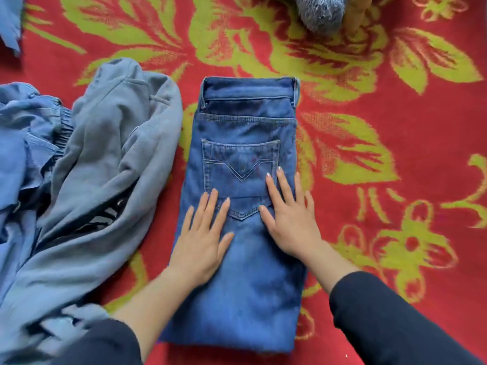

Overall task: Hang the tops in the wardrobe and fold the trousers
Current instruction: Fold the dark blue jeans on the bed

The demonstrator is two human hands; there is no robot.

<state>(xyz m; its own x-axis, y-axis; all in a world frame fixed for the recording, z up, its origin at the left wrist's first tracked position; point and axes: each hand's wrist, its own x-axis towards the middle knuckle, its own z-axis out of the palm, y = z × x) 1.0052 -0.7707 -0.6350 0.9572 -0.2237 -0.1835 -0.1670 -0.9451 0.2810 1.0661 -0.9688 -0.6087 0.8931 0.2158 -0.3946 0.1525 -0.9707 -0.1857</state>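
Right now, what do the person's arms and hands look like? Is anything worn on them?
Both arms wear black long sleeves. The left sleeve and right sleeve stop partway up the forearms. The left hand and right hand are bare: no gloves, rings or watch show.

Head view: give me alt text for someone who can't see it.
The left hand and right hand press flat on folded blue jeans, back pocket up, on a red and green floral carpet. A heap of grey and blue clothes lies left of them.
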